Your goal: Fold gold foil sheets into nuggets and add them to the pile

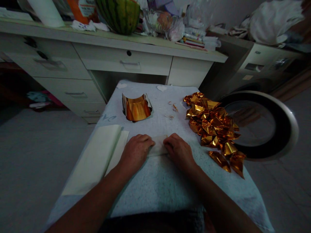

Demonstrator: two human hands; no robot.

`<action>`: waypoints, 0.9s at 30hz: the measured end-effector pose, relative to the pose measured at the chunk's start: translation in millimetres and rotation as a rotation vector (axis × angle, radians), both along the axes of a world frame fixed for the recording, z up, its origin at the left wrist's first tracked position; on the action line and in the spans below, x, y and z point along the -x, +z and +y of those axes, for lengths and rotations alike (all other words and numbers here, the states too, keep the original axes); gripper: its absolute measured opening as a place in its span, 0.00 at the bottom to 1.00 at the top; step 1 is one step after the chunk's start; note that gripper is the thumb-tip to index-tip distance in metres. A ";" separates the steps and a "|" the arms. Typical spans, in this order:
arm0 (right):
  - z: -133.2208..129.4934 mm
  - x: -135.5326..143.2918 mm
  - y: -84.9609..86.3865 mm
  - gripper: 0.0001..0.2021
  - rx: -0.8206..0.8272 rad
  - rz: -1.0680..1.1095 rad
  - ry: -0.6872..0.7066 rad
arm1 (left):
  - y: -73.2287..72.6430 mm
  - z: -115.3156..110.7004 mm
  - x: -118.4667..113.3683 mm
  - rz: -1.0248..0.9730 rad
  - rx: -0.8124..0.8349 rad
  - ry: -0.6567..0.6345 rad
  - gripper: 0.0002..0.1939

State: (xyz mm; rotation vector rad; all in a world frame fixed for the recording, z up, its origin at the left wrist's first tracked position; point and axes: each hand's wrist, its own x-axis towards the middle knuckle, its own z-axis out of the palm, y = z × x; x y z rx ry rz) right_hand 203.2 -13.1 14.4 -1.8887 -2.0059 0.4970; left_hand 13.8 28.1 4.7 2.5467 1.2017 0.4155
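On the cloth-covered table, a pale strip of thin paper (159,146) lies crosswise between my two hands. My left hand (139,147) grips its left end with curled fingers. At the right end, my right hand (179,149) pinches the paper between thumb and fingers. Left of my left hand lies a stack of cream paper sheets (97,155). A curved stack of shiny gold foil sheets (137,108) rests beyond it. Many folded gold foil pieces (213,123) form a pile to the right of my right hand.
Small gold scraps (173,107) lie near the table's middle. A white desk (126,61) stands behind, bearing a cut watermelon (118,14) and plastic bags. A washing machine's open round door (289,126) reaches close to the table's right edge.
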 end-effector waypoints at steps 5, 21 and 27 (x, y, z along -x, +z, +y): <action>-1.3 1.9 1.1 0.08 -0.005 -0.090 0.009 | 8.9 -11.6 -1.9 0.092 -0.040 -0.019 0.10; -4.3 15.8 6.1 0.08 0.061 -0.284 -0.010 | -9.7 -45.9 12.3 0.244 -0.188 -0.114 0.27; -3.9 16.4 5.9 0.08 0.030 -0.288 0.001 | -14.5 -51.5 26.0 0.194 -0.275 -0.145 0.19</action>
